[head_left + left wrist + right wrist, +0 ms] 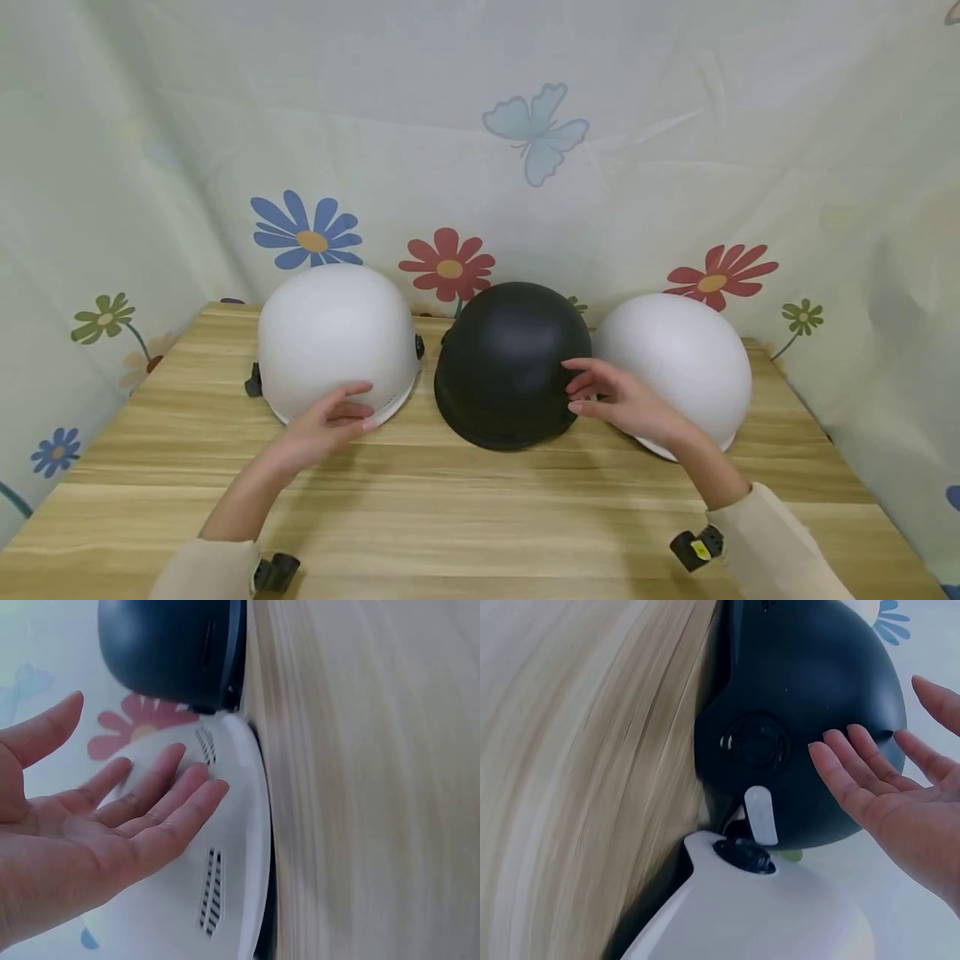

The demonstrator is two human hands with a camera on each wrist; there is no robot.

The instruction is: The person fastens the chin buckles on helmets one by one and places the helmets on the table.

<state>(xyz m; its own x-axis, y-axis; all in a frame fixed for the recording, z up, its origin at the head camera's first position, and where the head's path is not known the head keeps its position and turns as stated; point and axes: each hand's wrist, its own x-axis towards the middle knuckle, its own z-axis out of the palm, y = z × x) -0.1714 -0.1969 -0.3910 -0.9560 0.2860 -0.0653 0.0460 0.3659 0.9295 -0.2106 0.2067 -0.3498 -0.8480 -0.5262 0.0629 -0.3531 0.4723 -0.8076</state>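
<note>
Three helmets stand in a row on the table: a white helmet (330,333) at left, a black helmet (510,358) in the middle and another white helmet (686,358) at right. My left hand (326,429) is in front of the left white helmet, fingers apart and relaxed, holding nothing. In the left wrist view its fingers overlap that helmet's slotted vents (211,892). My right hand (622,404) hovers by the right side of the black helmet, fingertips close to its shell, palm empty. A round dark knob (757,744) shows on the black helmet's side in the right wrist view.
The wooden table (480,525) carries the helmets near its back edge. Behind them hangs a pale cloth (420,150) printed with flowers and a butterfly. The black helmet and the right white helmet stand close together. A black strap camera (697,548) sits at my right wrist.
</note>
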